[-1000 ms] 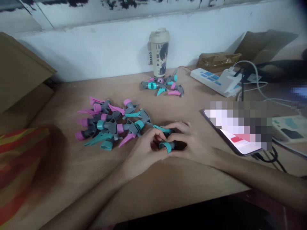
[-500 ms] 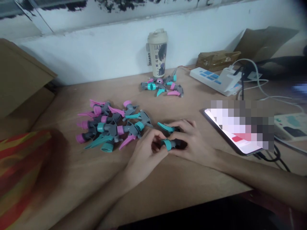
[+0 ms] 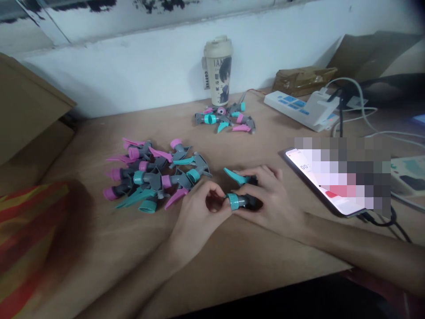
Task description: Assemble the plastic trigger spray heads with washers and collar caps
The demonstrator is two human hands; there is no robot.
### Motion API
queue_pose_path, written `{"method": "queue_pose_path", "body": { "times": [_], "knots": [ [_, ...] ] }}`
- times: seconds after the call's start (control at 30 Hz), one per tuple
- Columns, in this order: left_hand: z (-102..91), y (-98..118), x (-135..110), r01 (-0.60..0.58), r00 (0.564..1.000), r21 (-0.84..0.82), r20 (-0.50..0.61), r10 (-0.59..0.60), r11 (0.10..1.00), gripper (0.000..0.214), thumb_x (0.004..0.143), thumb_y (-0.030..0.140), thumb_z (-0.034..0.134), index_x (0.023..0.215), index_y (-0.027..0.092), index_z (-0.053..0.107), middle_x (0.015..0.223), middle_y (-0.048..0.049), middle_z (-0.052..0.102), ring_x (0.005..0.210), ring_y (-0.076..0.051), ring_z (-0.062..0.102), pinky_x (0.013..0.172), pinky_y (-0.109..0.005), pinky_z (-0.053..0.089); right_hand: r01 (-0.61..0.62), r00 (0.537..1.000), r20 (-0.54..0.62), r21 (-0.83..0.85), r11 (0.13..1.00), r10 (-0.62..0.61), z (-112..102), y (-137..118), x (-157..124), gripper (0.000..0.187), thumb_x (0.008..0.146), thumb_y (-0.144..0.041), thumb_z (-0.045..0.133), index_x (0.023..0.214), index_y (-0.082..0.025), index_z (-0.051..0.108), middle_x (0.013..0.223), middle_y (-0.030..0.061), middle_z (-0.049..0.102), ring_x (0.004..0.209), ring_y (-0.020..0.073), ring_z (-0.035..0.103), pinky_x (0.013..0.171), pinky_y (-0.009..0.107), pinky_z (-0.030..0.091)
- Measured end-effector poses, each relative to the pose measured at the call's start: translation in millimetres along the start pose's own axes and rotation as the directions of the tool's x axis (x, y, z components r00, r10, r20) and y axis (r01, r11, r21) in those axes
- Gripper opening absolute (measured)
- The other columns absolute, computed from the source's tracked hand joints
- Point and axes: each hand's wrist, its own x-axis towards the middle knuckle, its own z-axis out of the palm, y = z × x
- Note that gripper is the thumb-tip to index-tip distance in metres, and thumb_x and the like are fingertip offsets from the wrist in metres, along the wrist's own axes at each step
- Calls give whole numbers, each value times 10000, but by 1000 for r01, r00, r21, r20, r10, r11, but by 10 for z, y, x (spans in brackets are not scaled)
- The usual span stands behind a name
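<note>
Both of my hands are on one grey trigger spray head with a teal collar (image 3: 234, 202) and a teal trigger, just above the table. My right hand (image 3: 270, 195) wraps round its grey body from the right, hiding part of it. At the collar's open end, my left hand (image 3: 204, 215) is closed, thumb and fingertips pinching the rim. Whether a small part sits between those fingertips is hidden. Left of my hands lies a pile of similar spray heads (image 3: 151, 179) with pink or teal collars and triggers. A smaller group of spray heads (image 3: 222, 118) lies farther back.
A lidded coffee cup (image 3: 219, 71) stands against the wall. To the right are a white power strip (image 3: 295, 110) with cables, a taped brown package (image 3: 302, 80) and a lit phone (image 3: 327, 186). Cardboard (image 3: 29, 110) and a red-yellow striped item (image 3: 33, 248) occupy the left side.
The held spray head has shifted slightly right and turned, so more of its teal collar and grey neck shows. My left fingertips have drawn back toward the collar's rim.
</note>
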Motion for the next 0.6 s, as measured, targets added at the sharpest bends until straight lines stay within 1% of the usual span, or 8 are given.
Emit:
{"method": "queue_pose_path", "body": {
  "times": [0.03, 0.13, 0.23, 0.3, 0.37, 0.47, 0.6],
  "knots": [
    [-9, 6, -2, 1, 1000, 51, 0, -1, 999, 19, 750, 193, 552, 752, 177, 542, 753, 11, 572, 670, -121, 546, 595, -231, 415, 6, 1000, -16, -19, 1000, -6, 1, -8, -3, 169, 730, -361, 686, 775, -204, 641, 1062, 74, 581, 967, 223, 532, 845, 415, 301],
    [-46, 28, -15, 22, 999, 156, 42, -29, 987, 88, 769, 228, 545, 709, 184, 591, 702, 20, 581, 653, -126, 546, 596, -243, 395, 29, 998, -60, -84, 996, -34, 2, -47, -15, 163, 716, -330, 698, 799, -198, 653, 1066, 87, 583, 943, 233, 526, 850, 423, 297],
    [-83, 63, -39, 11, 996, 186, 87, -28, 982, 114, 778, 228, 543, 705, 194, 623, 679, 32, 589, 625, -116, 545, 584, -242, 375, 53, 996, -71, -127, 991, -62, -2, -84, -27, 169, 718, -310, 693, 831, -188, 659, 1066, 97, 585, 940, 244, 522, 856, 430, 296],
    [-95, 90, -57, -6, 995, 212, 96, -15, 977, 122, 783, 214, 539, 707, 200, 634, 686, 35, 585, 620, -112, 538, 580, -242, 365, 66, 995, -71, -132, 989, -76, -4, -94, -31, 179, 723, -300, 687, 858, -186, 662, 1068, 100, 584, 947, 248, 518, 862, 431, 294],
    [-90, 113, -71, -7, 997, 250, 78, -13, 968, 133, 782, 194, 536, 691, 199, 632, 687, 34, 575, 616, -111, 526, 580, -244, 359, 69, 995, -62, -127, 989, -78, -4, -91, -28, 191, 728, -300, 681, 882, -189, 663, 1082, 100, 579, 961, 250, 512, 867, 430, 292],
    [-57, 127, -79, 2, 1000, 299, 19, -8, 954, 134, 774, 169, 534, 671, 186, 618, 691, 25, 560, 635, -119, 521, 580, -246, 355, 60, 997, -38, -123, 991, -65, 2, -76, -12, 205, 734, -315, 676, 907, -206, 664, 1104, 92, 574, 968, 247, 507, 868, 433, 289],
    [-20, 106, -76, -23, 999, 308, -26, 32, 951, 116, 760, 160, 545, 661, 177, 603, 679, 25, 539, 631, -116, 509, 575, -245, 354, 45, 999, -24, -112, 993, -48, 11, -58, 12, 181, 747, -336, 668, 888, -222, 667, 1093, 79, 577, 978, 238, 517, 884, 442, 284]
  ]
}}
